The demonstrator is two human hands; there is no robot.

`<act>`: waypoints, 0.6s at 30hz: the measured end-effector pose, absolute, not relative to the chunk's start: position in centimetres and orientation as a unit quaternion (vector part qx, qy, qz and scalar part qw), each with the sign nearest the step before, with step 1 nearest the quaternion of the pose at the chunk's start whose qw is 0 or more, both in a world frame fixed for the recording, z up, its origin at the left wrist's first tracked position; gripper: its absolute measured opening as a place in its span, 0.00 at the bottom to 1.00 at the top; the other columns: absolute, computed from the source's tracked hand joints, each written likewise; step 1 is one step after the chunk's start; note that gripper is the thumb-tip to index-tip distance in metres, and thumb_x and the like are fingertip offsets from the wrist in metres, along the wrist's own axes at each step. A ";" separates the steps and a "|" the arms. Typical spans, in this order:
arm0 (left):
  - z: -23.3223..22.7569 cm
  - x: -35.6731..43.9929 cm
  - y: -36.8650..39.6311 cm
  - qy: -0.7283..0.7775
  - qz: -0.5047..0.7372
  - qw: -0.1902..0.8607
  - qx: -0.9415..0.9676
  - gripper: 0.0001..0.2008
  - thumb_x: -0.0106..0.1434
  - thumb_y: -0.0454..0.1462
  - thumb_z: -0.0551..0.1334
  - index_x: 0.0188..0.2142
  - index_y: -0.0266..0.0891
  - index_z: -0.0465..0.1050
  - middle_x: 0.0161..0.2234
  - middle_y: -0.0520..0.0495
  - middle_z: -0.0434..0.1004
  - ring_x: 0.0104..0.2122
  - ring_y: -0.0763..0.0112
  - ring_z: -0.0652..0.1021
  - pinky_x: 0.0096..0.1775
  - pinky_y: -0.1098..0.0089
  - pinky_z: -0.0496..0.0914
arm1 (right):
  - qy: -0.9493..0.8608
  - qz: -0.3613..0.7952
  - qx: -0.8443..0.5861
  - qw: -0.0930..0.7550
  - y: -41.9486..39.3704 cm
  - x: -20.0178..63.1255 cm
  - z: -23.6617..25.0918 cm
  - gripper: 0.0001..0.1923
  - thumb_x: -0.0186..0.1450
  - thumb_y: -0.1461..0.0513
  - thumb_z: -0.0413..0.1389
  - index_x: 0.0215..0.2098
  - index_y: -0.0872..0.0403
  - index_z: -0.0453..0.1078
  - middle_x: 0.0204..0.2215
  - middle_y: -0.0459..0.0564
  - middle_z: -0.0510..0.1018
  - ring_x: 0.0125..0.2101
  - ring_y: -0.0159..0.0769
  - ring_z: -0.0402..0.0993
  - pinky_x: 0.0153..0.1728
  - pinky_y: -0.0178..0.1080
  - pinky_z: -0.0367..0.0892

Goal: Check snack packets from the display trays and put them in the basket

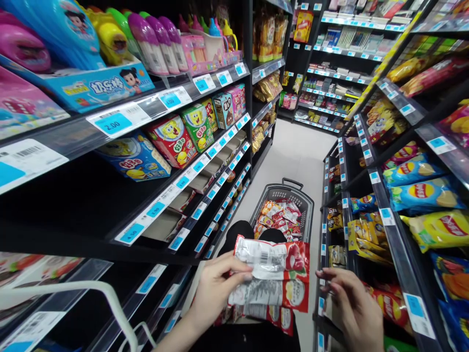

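1. Left hand [216, 288] low centre; thumb on top and fingers curled round the left edge of a stack of snack packets [273, 281]; closed in a grip on it.
2. Stack: red-and-white flat packets fanned downward, printed backs facing the camera, top one with a white label panel; held in the aisle at bottom centre, between the two hands.
3. Right hand [353, 305] just right of the stack; fingers loosely bent and spread, holding nothing; fingertips near the stack's right edge, contact not clear.
4. White wire frame [110, 298] at bottom left, close to the camera; what it belongs to, cannot tell.
5. Dark trousers [240, 230] show just above the stack.
6. Grey shopping basket [306, 200] on the floor beyond; black handle at its far rim; filled with more red and orange packets [280, 217].
7. Left shelving [176, 186]: black shelves with blue price tags; boxed cartoon snacks [174, 139] on the middle level; bright toy bottles [154, 39] on top.
8. Right shelving [384, 215]: crisp bags [421, 193] in blue and yellow, red ones lower down.
9. Pale floor [296, 151] runs to a far cross shelf [340, 54] stocked with small goods.
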State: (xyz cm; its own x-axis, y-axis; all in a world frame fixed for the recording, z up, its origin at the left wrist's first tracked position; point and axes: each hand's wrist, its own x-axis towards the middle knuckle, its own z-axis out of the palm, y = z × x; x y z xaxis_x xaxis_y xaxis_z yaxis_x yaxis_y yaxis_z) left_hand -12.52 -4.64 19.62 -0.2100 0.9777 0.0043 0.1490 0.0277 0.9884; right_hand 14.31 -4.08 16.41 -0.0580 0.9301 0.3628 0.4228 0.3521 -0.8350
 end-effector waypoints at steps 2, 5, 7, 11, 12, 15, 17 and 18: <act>19.5 -12.8 -4.7 0.599 0.498 0.413 0.472 0.05 0.48 0.31 0.70 0.19 0.43 0.82 0.20 0.49 0.79 0.22 0.67 0.75 0.26 0.72 0.67 | -0.650 0.363 -0.438 0.504 -4.1 14.1 16.7 0.07 0.66 0.59 0.57 0.42 0.45 0.74 0.45 0.50 0.80 0.38 0.40 0.81 0.35 0.37 0.77; 19.5 -12.9 -4.8 0.608 0.498 0.421 0.454 0.04 0.47 0.32 0.70 0.19 0.42 0.82 0.19 0.49 0.79 0.21 0.68 0.75 0.25 0.72 0.66 | -0.629 0.422 -0.420 0.500 -4.4 12.3 17.4 0.19 0.61 0.58 0.62 0.51 0.40 0.72 0.46 0.49 0.80 0.39 0.38 0.80 0.35 0.35 0.77; 19.5 -12.8 -4.9 0.605 0.498 0.431 0.448 0.04 0.46 0.32 0.70 0.19 0.42 0.82 0.19 0.49 0.79 0.20 0.69 0.74 0.24 0.73 0.66 | -0.631 0.408 -0.459 0.474 -4.6 11.1 17.8 0.15 0.61 0.58 0.61 0.47 0.41 0.76 0.39 0.47 0.82 0.37 0.36 0.80 0.36 0.32 0.75; 19.6 -12.7 -5.0 0.580 0.498 0.455 0.458 0.05 0.45 0.31 0.71 0.19 0.43 0.82 0.19 0.49 0.79 0.21 0.68 0.76 0.26 0.72 0.67 | -0.602 0.392 -0.519 0.464 -4.6 10.1 18.0 0.14 0.57 0.57 0.65 0.43 0.43 0.79 0.37 0.48 0.84 0.35 0.38 0.80 0.36 0.32 0.75; 19.6 -12.7 -4.9 0.574 0.500 0.458 0.459 0.05 0.44 0.31 0.72 0.19 0.43 0.82 0.19 0.49 0.79 0.21 0.68 0.76 0.26 0.72 0.68 | -0.598 0.387 -0.525 0.465 -4.6 10.1 17.9 0.15 0.55 0.56 0.66 0.42 0.44 0.80 0.36 0.48 0.84 0.34 0.38 0.81 0.34 0.33 0.75; 19.5 -12.6 -4.8 0.560 0.510 0.480 0.442 0.05 0.45 0.31 0.72 0.20 0.43 0.82 0.23 0.48 0.81 0.26 0.65 0.78 0.31 0.70 0.70 | -0.612 0.350 -0.507 0.496 -4.4 10.3 17.5 0.12 0.55 0.56 0.67 0.39 0.44 0.81 0.30 0.48 0.84 0.27 0.37 0.80 0.28 0.33 0.74; 19.4 -12.4 -4.8 0.548 0.518 0.505 0.422 0.04 0.45 0.31 0.72 0.20 0.43 0.82 0.33 0.45 0.83 0.33 0.62 0.79 0.38 0.68 0.71 | -0.629 0.312 -0.474 0.531 -4.2 10.5 17.4 0.08 0.58 0.59 0.65 0.37 0.44 0.81 0.28 0.47 0.84 0.26 0.36 0.79 0.27 0.33 0.73; 19.4 -12.3 -4.8 0.541 0.518 0.517 0.414 0.04 0.46 0.31 0.71 0.20 0.42 0.82 0.37 0.45 0.83 0.37 0.60 0.79 0.42 0.66 0.70 | -0.641 0.296 -0.456 0.542 -4.2 10.7 17.4 0.07 0.59 0.60 0.64 0.36 0.44 0.81 0.27 0.46 0.84 0.25 0.35 0.80 0.26 0.32 0.73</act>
